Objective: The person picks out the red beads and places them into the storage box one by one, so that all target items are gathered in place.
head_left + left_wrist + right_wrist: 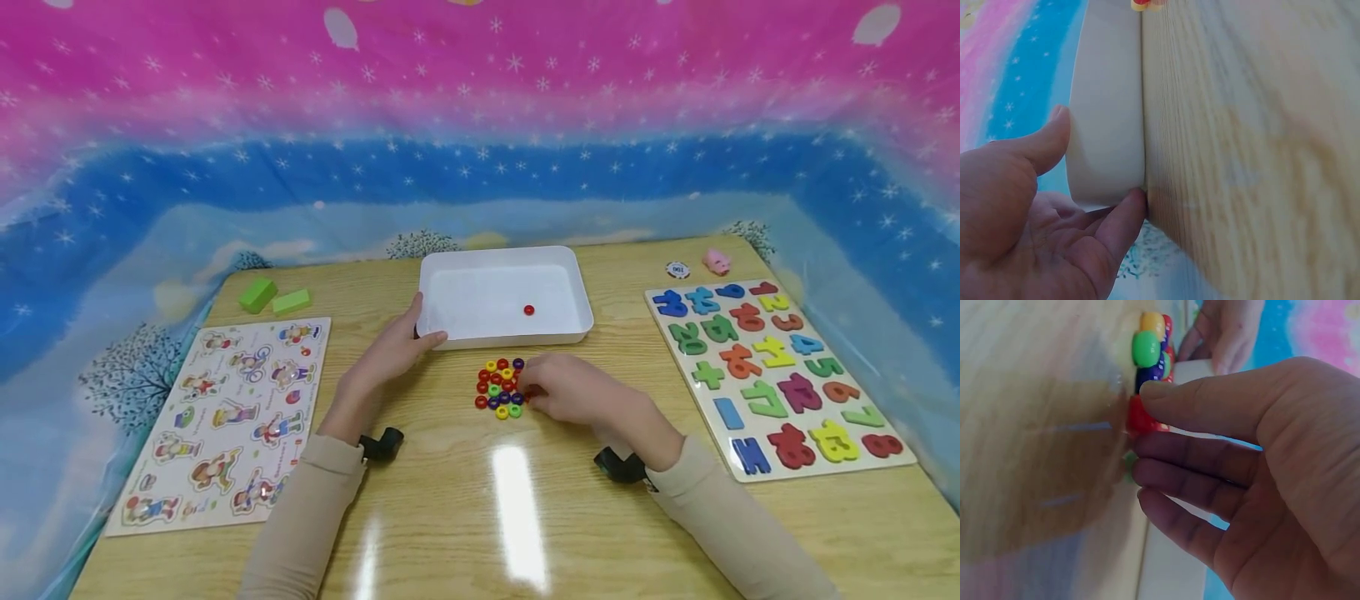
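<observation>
White tray (480, 292) sits on the table (435, 500). Left hand (393, 346) grips the tray's left end: thumb at the rim, fingers at the base edge. Right hand (566, 387), in front of the tray, pinches a red bead (1141, 415) at the right edge of the bead cluster (495, 390), which lies just in front of the tray. Second red bead (528, 310) is inside the tray, right of its middle.

Handling, my read: beads light, hard, glossy, so slippery; likely to roll or squirt out if squeezed off-centre. Take opposite sides, fingertips low, light force. Tray looks light, stiff, thin-walled; could slide if knocked. Hold an end wall, rim plus base.
</observation>
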`<state>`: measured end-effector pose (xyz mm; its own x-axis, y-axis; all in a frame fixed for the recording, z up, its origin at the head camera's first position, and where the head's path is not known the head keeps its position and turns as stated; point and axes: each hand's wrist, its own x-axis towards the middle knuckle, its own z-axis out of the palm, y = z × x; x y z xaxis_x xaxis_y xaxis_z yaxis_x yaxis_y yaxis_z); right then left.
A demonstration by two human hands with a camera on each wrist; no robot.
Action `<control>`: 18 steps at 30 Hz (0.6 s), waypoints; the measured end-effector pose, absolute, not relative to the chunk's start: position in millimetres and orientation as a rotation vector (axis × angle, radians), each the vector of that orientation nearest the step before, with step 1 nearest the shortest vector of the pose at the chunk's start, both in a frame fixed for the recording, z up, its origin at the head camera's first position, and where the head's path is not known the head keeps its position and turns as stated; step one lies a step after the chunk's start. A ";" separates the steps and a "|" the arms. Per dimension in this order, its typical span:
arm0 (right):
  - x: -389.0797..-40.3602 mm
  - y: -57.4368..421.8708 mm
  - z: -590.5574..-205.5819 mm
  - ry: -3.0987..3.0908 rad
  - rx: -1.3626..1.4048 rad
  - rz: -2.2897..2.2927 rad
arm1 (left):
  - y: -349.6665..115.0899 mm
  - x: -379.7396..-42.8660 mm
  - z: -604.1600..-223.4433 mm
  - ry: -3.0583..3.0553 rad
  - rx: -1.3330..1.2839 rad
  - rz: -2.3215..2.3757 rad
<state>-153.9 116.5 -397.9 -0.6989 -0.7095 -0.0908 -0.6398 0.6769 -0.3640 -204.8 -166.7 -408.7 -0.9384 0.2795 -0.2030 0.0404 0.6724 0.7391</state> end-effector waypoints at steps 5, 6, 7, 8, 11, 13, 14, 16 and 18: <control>-150.5 113.6 -400.6 2.689 -1.084 -0.418 | -166.6 -204.7 -410.0 2.591 0.257 1.129; -150.0 113.1 -400.6 2.690 -1.081 -0.420 | -166.5 -204.6 -410.1 2.592 0.255 1.127; -149.5 112.7 -400.6 2.689 -1.077 -0.423 | -166.5 -204.5 -410.2 2.594 0.254 1.122; -149.1 112.5 -400.5 2.689 -1.077 -0.427 | -166.4 -204.5 -410.3 2.595 0.255 1.118; -149.6 112.5 -400.4 2.693 -1.063 -0.434 | -166.2 -204.4 -410.2 2.602 0.252 1.106; -151.0 113.0 -399.0 2.697 -1.040 -0.434 | -166.2 -204.5 -410.0 2.603 0.253 1.106; -152.2 113.5 -397.6 2.702 -1.031 -0.439 | -166.3 -204.6 -409.9 2.604 0.257 1.106; -154.9 114.9 -393.2 2.715 -1.010 -0.468 | -166.2 -204.7 -409.8 2.605 0.252 1.111; -159.0 116.8 -387.7 2.742 -0.990 -0.499 | -166.2 -205.0 -409.4 2.603 0.256 1.109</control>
